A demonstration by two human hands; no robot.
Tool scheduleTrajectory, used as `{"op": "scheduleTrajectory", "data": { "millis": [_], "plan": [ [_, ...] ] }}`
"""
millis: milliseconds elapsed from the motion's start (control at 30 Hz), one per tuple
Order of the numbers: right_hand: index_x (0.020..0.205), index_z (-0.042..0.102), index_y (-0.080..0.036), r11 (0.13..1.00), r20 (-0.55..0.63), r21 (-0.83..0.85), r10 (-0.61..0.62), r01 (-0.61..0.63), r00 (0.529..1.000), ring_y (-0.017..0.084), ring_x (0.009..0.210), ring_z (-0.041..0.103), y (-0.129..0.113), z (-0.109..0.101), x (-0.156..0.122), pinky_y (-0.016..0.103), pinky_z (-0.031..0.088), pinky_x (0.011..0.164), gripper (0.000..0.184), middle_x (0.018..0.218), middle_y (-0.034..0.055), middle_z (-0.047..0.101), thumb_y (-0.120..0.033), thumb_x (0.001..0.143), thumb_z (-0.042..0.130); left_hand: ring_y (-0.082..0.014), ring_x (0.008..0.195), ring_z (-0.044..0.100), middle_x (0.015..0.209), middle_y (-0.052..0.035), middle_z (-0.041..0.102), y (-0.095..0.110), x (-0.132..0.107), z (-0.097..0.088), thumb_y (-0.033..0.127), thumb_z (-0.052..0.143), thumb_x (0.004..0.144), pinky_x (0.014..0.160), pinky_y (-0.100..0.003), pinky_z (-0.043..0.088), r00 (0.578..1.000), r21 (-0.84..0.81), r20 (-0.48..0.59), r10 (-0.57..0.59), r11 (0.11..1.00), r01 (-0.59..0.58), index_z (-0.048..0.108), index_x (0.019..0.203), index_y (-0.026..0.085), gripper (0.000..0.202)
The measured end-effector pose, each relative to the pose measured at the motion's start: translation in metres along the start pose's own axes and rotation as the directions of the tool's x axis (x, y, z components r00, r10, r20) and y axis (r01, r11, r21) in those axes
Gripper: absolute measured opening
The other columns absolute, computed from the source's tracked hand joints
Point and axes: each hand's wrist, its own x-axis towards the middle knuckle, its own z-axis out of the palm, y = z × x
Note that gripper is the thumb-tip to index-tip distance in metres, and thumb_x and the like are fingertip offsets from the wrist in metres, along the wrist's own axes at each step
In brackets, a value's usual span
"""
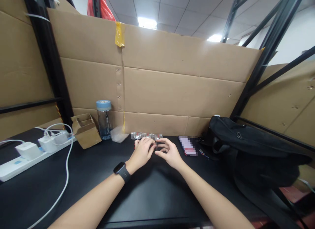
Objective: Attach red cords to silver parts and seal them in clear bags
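Observation:
Both hands meet over the middle of the black table point(150, 189). My left hand point(143, 150), with a dark smartwatch point(122, 172) at its wrist, is closed with its fingers pressed together. A bit of red shows at its far left side, but what it holds is mostly hidden. Facing it, my right hand point(170, 153) has curled fingers and a bent thumb. A small thin edge point(156, 145) shows between the fingertips of both hands, too small to name. Just beyond the hands lie several clear plastic packets point(147, 135) with shiny contents.
Left are a white power strip point(31, 160) with chargers and cables, an open cardboard box point(87, 132), a blue-lidded bottle point(103, 120) and a crumpled clear bag point(119, 134). Right are a phone point(187, 145) and a black bag point(256, 156). A cardboard wall point(169, 91) closes the back.

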Motion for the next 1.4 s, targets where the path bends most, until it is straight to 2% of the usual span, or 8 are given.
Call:
{"op": "scheduleTrajectory", "data": {
  "millis": [133, 267, 367, 500, 633, 833, 1267, 1400],
  "plan": [
    [0.115, 0.061, -0.025, 1.000, -0.009, 0.011, -0.024, 0.024, 1.000, 0.025, 0.105, 0.069, -0.002, -0.006, 0.001, 0.033, 0.059, 0.077, 0.050, 0.127, 0.0098, 0.063, -0.031, 0.071, 0.083, -0.0213, 0.094, 0.066, 0.095, -0.0018, 0.075, 0.001, 0.003, -0.007, 0.032, 0.055, 0.096, 0.092, -0.039, 0.040, 0.997, -0.143, 0.046, -0.064, 0.987, 0.070, 0.066, 0.090, 0.023, 0.015],
    [0.115, 0.060, -0.026, 0.997, 0.006, 0.076, -0.024, 0.023, 1.000, 0.025, 0.109, 0.068, -0.005, -0.010, 0.002, 0.035, 0.059, 0.081, 0.051, 0.132, 0.0099, 0.060, -0.030, 0.070, 0.084, -0.0213, 0.093, 0.070, 0.098, -0.0012, 0.077, -0.001, 0.006, -0.009, 0.035, 0.064, 0.090, 0.091, -0.037, 0.048, 0.991, -0.331, 0.013, -0.130, 0.935, 0.127, 0.071, 0.094, 0.025, 0.013],
    [0.116, 0.059, -0.026, 0.994, 0.022, 0.111, -0.018, 0.015, 1.000, 0.025, 0.109, 0.068, -0.006, -0.009, 0.001, 0.037, 0.058, 0.085, 0.052, 0.133, 0.0097, 0.059, -0.029, 0.070, 0.084, -0.0224, 0.096, 0.071, 0.101, -0.0021, 0.078, -0.004, 0.006, -0.008, 0.037, 0.066, 0.089, 0.093, -0.037, 0.049, 0.988, -0.373, -0.021, -0.155, 0.918, 0.136, 0.075, 0.099, 0.026, 0.017],
    [0.116, 0.059, -0.026, 0.987, 0.046, 0.163, -0.011, 0.003, 0.999, 0.024, 0.107, 0.068, -0.009, -0.005, -0.001, 0.039, 0.058, 0.089, 0.052, 0.132, 0.0087, 0.059, -0.026, 0.070, 0.085, -0.0237, 0.103, 0.066, 0.101, -0.0017, 0.077, 0.000, 0.006, -0.009, 0.038, 0.065, 0.091, 0.095, -0.040, 0.044, 0.991, -0.284, -0.026, -0.129, 0.952, 0.117, 0.076, 0.092, 0.027, 0.015],
    [0.117, 0.058, -0.027, 0.978, 0.052, 0.208, 0.001, -0.012, 0.999, 0.022, 0.104, 0.069, -0.011, -0.004, -0.001, 0.041, 0.057, 0.094, 0.055, 0.132, 0.0079, 0.058, -0.024, 0.070, 0.086, -0.0252, 0.114, 0.057, 0.110, -0.0027, 0.072, 0.006, 0.004, -0.012, 0.037, 0.059, 0.096, 0.096, -0.044, 0.033, 0.998, -0.037, -0.045, -0.039, 0.999, 0.037, 0.075, 0.094, 0.030, 0.017],
    [0.118, 0.057, -0.027, 0.977, 0.056, 0.215, -0.004, -0.008, 0.998, 0.022, 0.103, 0.069, -0.007, -0.005, -0.001, 0.039, 0.057, 0.092, 0.056, 0.131, 0.0082, 0.061, -0.024, 0.070, 0.086, -0.0267, 0.122, 0.049, 0.122, -0.0062, 0.065, 0.011, 0.001, -0.016, 0.034, 0.054, 0.099, 0.095, -0.046, 0.028, 0.990, 0.194, -0.076, 0.116, 0.976, -0.099, 0.071, 0.102, 0.030, 0.017],
    [0.113, 0.059, -0.026, 0.992, 0.000, 0.125, -0.024, 0.024, 1.000, 0.023, 0.103, 0.070, 0.003, -0.002, -0.001, 0.035, 0.060, 0.081, 0.056, 0.125, 0.0089, 0.067, -0.025, 0.066, 0.089, -0.0269, 0.117, 0.051, 0.120, -0.0076, 0.063, 0.015, -0.003, -0.012, 0.026, 0.056, 0.097, 0.090, -0.045, 0.031, 0.978, 0.204, -0.144, 0.149, 0.972, -0.118, 0.070, 0.097, 0.026, 0.013],
    [0.099, 0.059, -0.023, 0.995, 0.007, 0.097, 0.004, -0.004, 1.000, 0.023, 0.100, 0.071, 0.002, -0.003, 0.000, 0.034, 0.059, 0.081, 0.046, 0.123, 0.0082, 0.067, -0.028, 0.065, 0.089, -0.0275, 0.117, 0.051, 0.120, -0.0080, 0.063, 0.010, -0.002, -0.009, 0.025, 0.058, 0.095, 0.091, -0.045, 0.031, 0.980, 0.186, -0.146, 0.133, 0.977, -0.105, 0.071, 0.096, 0.026, 0.013]
  ]
}}
